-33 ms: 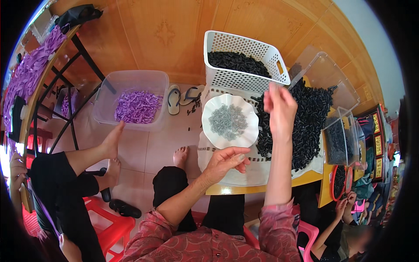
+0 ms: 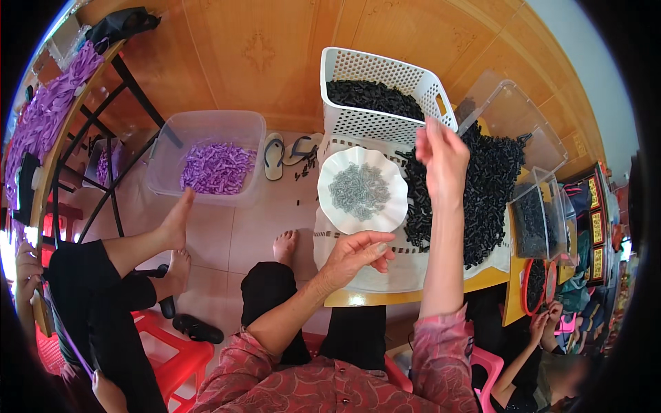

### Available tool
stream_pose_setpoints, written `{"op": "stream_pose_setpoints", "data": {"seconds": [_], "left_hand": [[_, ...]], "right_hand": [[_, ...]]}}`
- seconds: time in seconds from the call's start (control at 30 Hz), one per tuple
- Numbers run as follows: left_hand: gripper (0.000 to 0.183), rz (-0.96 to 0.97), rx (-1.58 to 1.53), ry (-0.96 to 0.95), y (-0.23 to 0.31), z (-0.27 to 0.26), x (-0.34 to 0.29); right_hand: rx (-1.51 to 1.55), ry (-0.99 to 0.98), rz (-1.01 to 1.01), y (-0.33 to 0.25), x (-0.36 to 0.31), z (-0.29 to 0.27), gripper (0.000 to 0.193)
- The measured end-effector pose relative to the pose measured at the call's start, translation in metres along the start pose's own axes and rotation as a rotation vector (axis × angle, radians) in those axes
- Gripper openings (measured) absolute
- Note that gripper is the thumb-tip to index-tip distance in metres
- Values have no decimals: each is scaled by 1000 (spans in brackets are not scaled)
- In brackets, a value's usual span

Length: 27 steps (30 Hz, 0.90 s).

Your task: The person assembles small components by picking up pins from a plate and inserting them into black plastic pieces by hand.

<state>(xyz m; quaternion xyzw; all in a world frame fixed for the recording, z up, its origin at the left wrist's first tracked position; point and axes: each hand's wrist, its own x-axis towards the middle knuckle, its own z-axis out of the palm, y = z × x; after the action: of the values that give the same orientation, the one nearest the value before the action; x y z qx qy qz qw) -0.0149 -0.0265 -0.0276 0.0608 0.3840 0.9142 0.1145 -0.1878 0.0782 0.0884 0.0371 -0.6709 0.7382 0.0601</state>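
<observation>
My left hand (image 2: 357, 258) is in front of a white scalloped bowl (image 2: 330, 210), its thumb and fingers drawn together; anything between them is too small to make out. Small clear tube-like pieces (image 2: 359, 191) lie in the bowl. My right hand (image 2: 444, 157) is raised at the front right corner of a white perforated basket (image 2: 375, 122). Its fingers are partly curled and slightly blurred, so I cannot see whether they hold anything. Short black pieces (image 2: 375, 98) fill part of the basket. Beneath and right of my right hand spreads a heap of similar black pieces (image 2: 492, 199).
A clear bin (image 2: 162, 162) with purple pieces stands on the floor at left. Clear containers (image 2: 536, 220) stand right of the heap. A person's leg (image 2: 162, 224) is at left, near a red stool (image 2: 172, 358). Another person's hands (image 2: 547, 318) work at lower right.
My right hand has shifted slightly, its fingertips reaching a little farther toward the basket's rim. My left hand and the bowl look nearly unmoved.
</observation>
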Motion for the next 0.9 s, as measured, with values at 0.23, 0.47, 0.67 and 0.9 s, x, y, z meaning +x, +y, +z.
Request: {"op": "stream_pose_setpoints", "data": {"seconds": [0.23, 0.47, 0.67, 0.9], "left_hand": [[31, -98, 214, -127, -5, 5, 0], [24, -154, 306, -112, -6, 11, -3], [14, -40, 291, 5, -6, 10, -2], [11, 5, 348, 28, -10, 13, -4]], "right_hand": [[53, -23, -80, 7, 23, -4, 37], [-635, -185, -216, 40, -72, -44, 10], [-792, -143, -390, 46, -119, -56, 11], [-890, 83, -281, 48, -167, -104, 13]]}}
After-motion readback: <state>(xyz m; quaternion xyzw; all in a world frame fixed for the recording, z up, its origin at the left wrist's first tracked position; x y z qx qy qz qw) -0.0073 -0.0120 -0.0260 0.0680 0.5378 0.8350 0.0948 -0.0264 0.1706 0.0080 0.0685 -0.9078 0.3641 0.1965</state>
